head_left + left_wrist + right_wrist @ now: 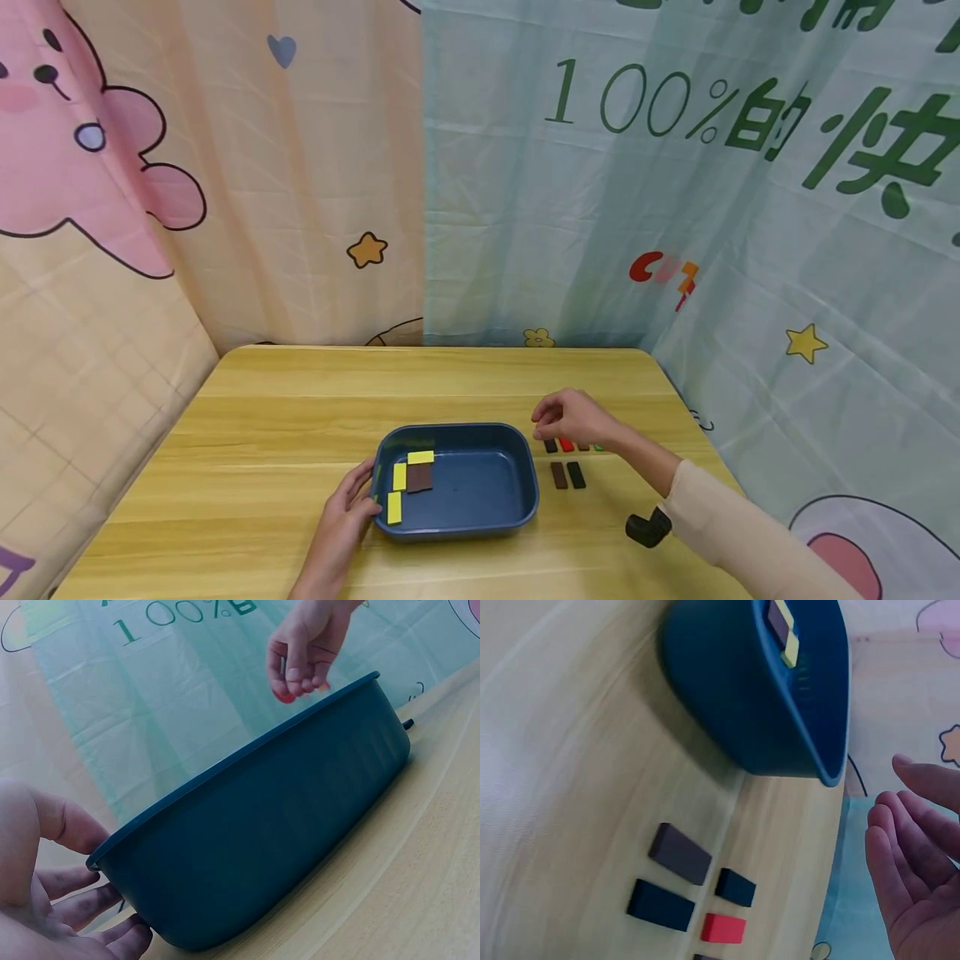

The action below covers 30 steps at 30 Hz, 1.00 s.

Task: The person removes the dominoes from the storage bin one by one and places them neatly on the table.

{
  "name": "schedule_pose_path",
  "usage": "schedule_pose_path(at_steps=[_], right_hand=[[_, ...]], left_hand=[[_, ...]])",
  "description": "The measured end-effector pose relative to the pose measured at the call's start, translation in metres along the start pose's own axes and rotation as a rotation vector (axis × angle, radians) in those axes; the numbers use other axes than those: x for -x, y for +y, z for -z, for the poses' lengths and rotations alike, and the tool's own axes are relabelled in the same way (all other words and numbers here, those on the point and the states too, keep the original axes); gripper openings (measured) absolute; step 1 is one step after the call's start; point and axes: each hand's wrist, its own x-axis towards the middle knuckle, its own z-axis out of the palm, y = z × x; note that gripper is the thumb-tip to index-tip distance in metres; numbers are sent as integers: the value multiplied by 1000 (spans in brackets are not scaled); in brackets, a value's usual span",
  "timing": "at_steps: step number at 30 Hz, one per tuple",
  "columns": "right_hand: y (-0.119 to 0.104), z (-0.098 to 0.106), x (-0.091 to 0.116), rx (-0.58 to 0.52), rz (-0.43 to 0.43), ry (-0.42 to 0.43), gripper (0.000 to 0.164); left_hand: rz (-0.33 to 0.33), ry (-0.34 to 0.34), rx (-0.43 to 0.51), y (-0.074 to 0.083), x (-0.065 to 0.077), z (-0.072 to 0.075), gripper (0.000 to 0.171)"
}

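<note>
A dark blue plastic tub stands on the table, with my left hand gripping its left end. In the left wrist view, the thumb lies at the tub's rim and the fingers are against its outer wall. Inside, at the left, lie three yellow blocks around a brown patch. My right hand hovers beyond the tub's right end, over a row of small blocks. Its fingers are loosely bent, and in the right wrist view the thumb stands apart from them with nothing between.
Right of the tub, a brown block and a black block lie side by side. Behind them are another black block, a red block and others partly hidden. A black angular object shows beside the right sleeve. Printed curtains enclose the table.
</note>
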Motion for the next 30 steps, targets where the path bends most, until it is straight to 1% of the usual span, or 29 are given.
schedule_pose_path(at_steps=[5, 9, 12, 17, 23, 30], right_hand=[[-12, 1, -10, 7, 62, -36, 17], [-26, -2, -18, 20, 113, -91, 15], [-37, -5, -25, 46, 149, -140, 18], [-51, -13, -38, 109, 220, -205, 25], [-66, -25, -54, 185, 324, -266, 26], [-82, -38, -70, 234, 405, -343, 28]], left_hand=[[-1, 4, -6, -1, 0, 1, 70], [-6, 1, -14, -1, 0, 1, 70], [-5, 2, -18, -1, 0, 1, 70], [2, 8, -20, -1, 0, 1, 70], [-4, 16, 0, -3, 3, 1, 70], [-19, 7, 15, -1, 5, 0, 70]])
